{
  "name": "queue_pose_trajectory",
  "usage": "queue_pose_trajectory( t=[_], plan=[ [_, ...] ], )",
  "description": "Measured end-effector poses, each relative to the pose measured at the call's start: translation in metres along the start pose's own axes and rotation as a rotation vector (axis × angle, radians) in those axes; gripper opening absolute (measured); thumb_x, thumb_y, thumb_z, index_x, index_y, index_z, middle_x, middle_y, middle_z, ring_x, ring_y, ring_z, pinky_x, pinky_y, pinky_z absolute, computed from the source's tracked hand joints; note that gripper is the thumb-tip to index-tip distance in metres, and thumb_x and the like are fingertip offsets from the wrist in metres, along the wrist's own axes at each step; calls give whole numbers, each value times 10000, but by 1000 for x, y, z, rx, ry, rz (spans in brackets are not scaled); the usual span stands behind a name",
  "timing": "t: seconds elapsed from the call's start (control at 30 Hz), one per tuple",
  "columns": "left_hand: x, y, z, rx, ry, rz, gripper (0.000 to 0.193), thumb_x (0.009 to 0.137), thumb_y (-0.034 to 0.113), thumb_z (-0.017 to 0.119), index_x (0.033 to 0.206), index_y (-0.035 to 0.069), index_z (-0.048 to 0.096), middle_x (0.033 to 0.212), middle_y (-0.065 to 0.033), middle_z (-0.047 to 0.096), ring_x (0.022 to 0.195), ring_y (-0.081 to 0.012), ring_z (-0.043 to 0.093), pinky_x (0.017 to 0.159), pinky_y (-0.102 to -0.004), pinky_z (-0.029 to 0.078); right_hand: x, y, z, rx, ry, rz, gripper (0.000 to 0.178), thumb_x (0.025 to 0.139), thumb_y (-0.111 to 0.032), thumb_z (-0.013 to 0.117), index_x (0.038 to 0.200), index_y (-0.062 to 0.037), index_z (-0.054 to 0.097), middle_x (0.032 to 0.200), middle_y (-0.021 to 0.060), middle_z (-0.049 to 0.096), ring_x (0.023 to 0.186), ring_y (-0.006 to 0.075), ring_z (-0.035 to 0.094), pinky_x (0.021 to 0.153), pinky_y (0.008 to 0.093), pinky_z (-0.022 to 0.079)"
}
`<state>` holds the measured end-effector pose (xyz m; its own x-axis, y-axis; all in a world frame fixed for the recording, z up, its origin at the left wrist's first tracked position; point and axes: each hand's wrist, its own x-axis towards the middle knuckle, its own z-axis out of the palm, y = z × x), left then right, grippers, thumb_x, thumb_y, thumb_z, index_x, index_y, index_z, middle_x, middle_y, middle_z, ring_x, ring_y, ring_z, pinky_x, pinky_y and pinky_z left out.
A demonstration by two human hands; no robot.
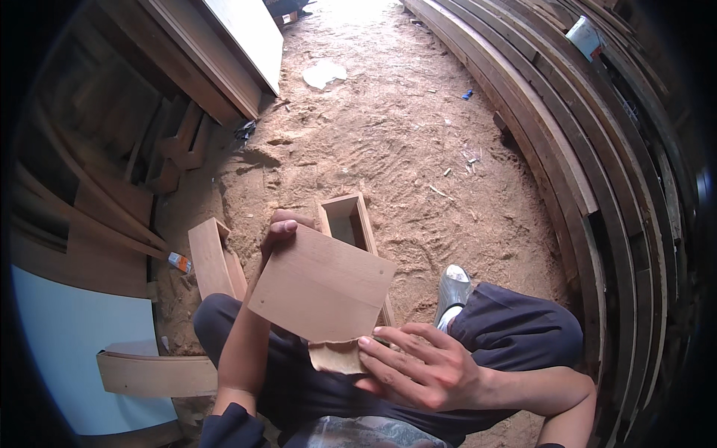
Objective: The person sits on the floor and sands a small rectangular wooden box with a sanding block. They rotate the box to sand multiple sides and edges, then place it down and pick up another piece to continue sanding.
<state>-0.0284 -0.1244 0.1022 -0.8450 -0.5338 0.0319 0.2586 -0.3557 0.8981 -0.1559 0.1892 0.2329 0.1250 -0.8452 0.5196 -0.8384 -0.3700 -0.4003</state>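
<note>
Wooden panel (325,280) slants lengthwise down rightward, left hand (279,229) gripping its upper corner, right hand (429,368) pinching a tan sheet (336,358).

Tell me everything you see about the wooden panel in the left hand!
The panel is light brown, four-sided and looks like wood, with a small dark spot near its lower left corner and another near its upper right. It's held tilted, partly hiding an open box. The left hand grips its upper left corner. The right hand holds a tan sheet at its lower edge. The panel's back is hidden.
</note>
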Motion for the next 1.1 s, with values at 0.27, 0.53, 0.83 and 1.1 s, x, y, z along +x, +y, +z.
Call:
queue_pose_trajectory(
  t=[0.27,0.53,0.83,1.1],
  plan=[
    [-25,72,42,425,23,-26,447,963,343,676,1259,7,669,1075,-94,699,1020,-188,674,957,-366,544,-1,14,3,2,-2,-141,453,801,-70,746,1231,71,745,1219,171,747,1086,295,747,899,404,635],
    [-46,112,101,1655,-116,159,350,1136,357,523,1205,62,698,1159,-132,727,1180,-335,643,1072,-478,489,9,16,19,75,34,-138,496,843,-64,778,1335,-8,765,1215,139,734,1043,290,742,853,392,621],
    [-57,113,88,1627,-87,184,320,1126,320,518,1033,54,669,1037,-146,687,1056,-356,631,972,-495,504,21,41,22,-13,43,12,608,869,-11,786,1466,-34,672,978,73,643,800,189,648,712,369,569],
    [-55,112,90,1597,-76,189,317,1119,288,523,1026,32,687,991,-155,683,1024,-362,610,950,-495,499,27,36,31,-45,-27,-6,621,887,-20,751,1495,37,637,805,33,560,673,146,608,634,324,548]
  ],
)
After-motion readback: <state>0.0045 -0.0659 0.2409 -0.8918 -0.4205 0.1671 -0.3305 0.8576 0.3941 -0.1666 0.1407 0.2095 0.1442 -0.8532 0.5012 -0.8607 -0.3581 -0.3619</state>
